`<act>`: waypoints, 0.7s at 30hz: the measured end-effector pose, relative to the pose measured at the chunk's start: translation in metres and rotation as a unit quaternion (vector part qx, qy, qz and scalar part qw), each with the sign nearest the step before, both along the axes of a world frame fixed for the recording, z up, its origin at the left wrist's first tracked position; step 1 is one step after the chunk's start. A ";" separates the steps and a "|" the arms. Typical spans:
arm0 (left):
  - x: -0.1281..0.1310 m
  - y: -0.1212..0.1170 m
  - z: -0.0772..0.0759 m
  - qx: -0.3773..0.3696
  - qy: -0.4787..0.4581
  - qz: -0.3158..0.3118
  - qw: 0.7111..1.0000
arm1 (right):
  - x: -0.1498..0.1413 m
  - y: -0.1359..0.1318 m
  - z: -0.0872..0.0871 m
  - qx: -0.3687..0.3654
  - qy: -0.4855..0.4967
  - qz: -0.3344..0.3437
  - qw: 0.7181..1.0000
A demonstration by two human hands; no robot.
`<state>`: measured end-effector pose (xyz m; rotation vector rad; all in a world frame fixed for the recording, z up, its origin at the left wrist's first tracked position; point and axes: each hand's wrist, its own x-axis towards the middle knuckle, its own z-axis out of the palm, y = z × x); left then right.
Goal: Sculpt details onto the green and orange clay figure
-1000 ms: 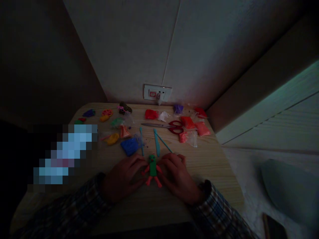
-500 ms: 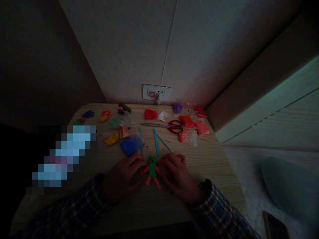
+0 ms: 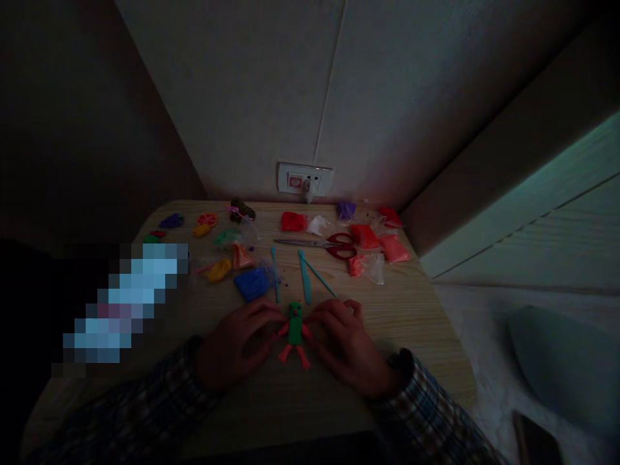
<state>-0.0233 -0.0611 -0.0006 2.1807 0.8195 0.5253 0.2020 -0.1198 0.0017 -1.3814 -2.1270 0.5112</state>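
A small modelling-clay figure (image 3: 295, 330) with a green head and body and pink-orange arms and legs lies on the wooden table between my hands. From the left, my left hand (image 3: 238, 344) has its thumb and fingers closed about the figure's arm on that side. My right hand (image 3: 345, 345) pinches at the other arm, its fingertips beside the green body and partly hiding that arm. Just beyond the hands are a teal clay knife (image 3: 304, 278), a thin teal stick (image 3: 321, 276) and another teal tool (image 3: 275, 274).
Red-handled scissors (image 3: 341, 246) lie behind the tools. A blue clay packet (image 3: 251, 284) and a yellow one (image 3: 218, 270) sit to the left, an orange packet (image 3: 364, 236) to the right. A blurred-out bright patch (image 3: 126, 303) covers the left side. A wall socket (image 3: 305, 179) is behind the table (image 3: 411, 323).
The figure has tilted slightly, its legs swinging a little to the left. Both hands stay at its arms, almost unmoved.
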 end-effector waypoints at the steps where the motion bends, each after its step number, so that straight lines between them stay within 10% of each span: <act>1: 0.000 0.000 0.000 -0.002 -0.002 -0.003 1.000 | 0.000 0.000 0.000 0.001 -0.001 0.002 1.000; 21: -0.003 0.001 0.004 -0.007 0.000 0.001 1.000 | 0.004 -0.002 0.001 0.020 0.016 0.013 1.000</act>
